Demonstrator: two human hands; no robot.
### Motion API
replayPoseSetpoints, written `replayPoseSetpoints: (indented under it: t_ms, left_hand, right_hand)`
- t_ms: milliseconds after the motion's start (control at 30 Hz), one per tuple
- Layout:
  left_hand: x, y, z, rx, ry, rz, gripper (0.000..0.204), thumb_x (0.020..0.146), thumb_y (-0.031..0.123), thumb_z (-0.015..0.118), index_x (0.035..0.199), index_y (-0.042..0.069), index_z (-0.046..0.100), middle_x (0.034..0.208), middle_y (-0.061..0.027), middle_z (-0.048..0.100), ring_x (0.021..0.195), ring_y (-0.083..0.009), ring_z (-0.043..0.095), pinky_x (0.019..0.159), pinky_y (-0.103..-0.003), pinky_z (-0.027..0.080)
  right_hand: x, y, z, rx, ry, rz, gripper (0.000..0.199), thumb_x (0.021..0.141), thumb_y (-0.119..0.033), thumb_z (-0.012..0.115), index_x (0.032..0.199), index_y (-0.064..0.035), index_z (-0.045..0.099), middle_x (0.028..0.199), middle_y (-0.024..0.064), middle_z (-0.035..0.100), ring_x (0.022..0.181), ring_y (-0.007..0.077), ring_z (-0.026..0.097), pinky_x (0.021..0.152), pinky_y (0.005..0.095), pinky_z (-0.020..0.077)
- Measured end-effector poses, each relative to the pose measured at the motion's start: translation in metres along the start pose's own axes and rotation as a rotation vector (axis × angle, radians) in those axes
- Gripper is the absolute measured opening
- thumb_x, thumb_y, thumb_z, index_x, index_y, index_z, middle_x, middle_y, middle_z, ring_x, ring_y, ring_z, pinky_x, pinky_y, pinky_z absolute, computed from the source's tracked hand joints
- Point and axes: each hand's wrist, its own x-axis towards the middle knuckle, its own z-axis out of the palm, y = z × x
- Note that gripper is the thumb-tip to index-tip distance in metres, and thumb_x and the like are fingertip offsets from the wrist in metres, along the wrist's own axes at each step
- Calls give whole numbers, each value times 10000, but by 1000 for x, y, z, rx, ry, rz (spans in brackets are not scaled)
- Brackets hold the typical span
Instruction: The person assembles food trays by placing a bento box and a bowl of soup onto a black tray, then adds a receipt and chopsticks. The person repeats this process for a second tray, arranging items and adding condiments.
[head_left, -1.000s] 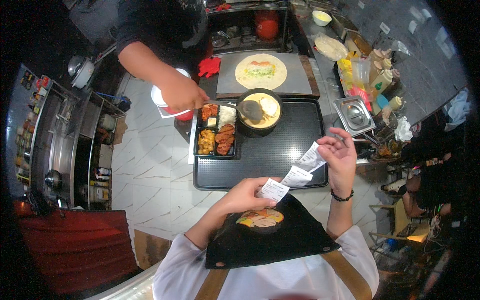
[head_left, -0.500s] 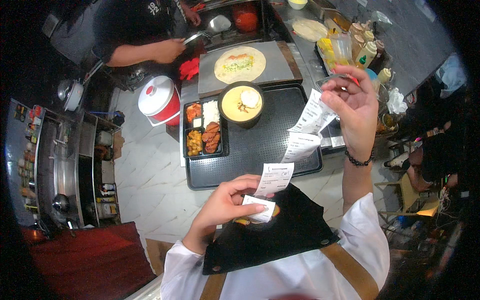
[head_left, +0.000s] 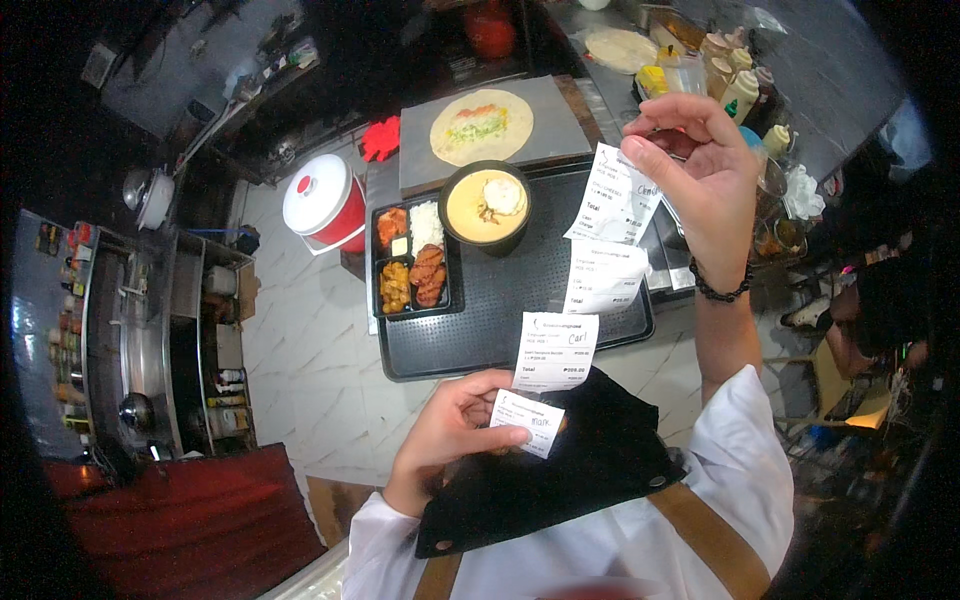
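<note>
Receipts (head_left: 605, 280), white paper, four printed slips showing: hanging in a slanting run between your two hands, in front of the tray's near right part.
Right hand (head_left: 705, 180), yours: raised, thumb and finger pinched on the top slip; dark beaded bracelet (head_left: 722, 286) at the wrist.
Left hand (head_left: 448, 425), yours: lower, thumb pressed over the bottom slip, clamping it against the fingers.
Apron (head_left: 560, 480), black: below your left hand.
Tray (head_left: 545, 275), black: on it, at the left, a food box (head_left: 415, 314) with rice (head_left: 426, 223) and sliced meat (head_left: 430, 275); just beside it, a dark bowl (head_left: 490, 246) of yellow soup (head_left: 463, 210).
Grey board (head_left: 565, 120), beyond the tray: bearing a topped flatbread (head_left: 482, 158).
Jug (head_left: 350, 215), red and white: left of the food box.
Sauce bottles (head_left: 740, 93): far right, beyond your right hand.
</note>
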Motion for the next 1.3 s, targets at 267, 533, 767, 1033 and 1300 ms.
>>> replayPoseSetpoints:
  t_ms: [267, 533, 767, 1033, 1300]
  left_hand:
    - [-23, -5, -13, -4, -19, 109, 455, 710, -21, 688, 1132, -15, 519, 1004, -117, 624, 898, -148, 611, 755, -251, 500]
    - [-71, 0, -47, 51, 2, 121, 460, 706, 2, 703, 1132, -8, 529, 1013, -102, 620, 901, -136, 601, 786, -264, 483]
    - [-124, -15, -97, 77, 59, 168, 472, 662, -52, 715, 1095, -50, 529, 963, -113, 624, 898, -150, 598, 782, -280, 479]
    - [-179, -38, -142, 139, 95, 226, 433, 705, -5, 708, 1097, -26, 525, 998, -102, 616, 886, -136, 595, 769, -260, 475]
    - [-228, -48, -160, 222, 187, 345, 413, 718, -23, 687, 1098, -29, 526, 986, -112, 624, 871, -146, 602, 754, -263, 475]
  right_hand:
    - [-2, -13, 24, 20, 29, -4, 270, 730, 47, 663, 975, 16, 555, 882, 67, 603, 808, 109, 587, 707, 220, 478]
    - [-17, -44, 73, 34, 80, -29, 242, 728, 35, 672, 943, 5, 566, 866, 57, 613, 764, 90, 590, 656, 196, 481]
    - [-40, -68, 136, 70, -2, -17, 209, 738, 17, 671, 917, -7, 564, 852, 52, 617, 765, 84, 596, 666, 197, 483]
    - [-71, -104, 185, 110, -89, 42, 221, 729, 16, 682, 912, -7, 560, 849, 55, 618, 764, 84, 598, 671, 205, 495]
    - [-97, -129, 221, 102, -151, 16, 205, 734, 19, 680, 900, -14, 565, 844, 55, 617, 732, 82, 595, 632, 201, 487]
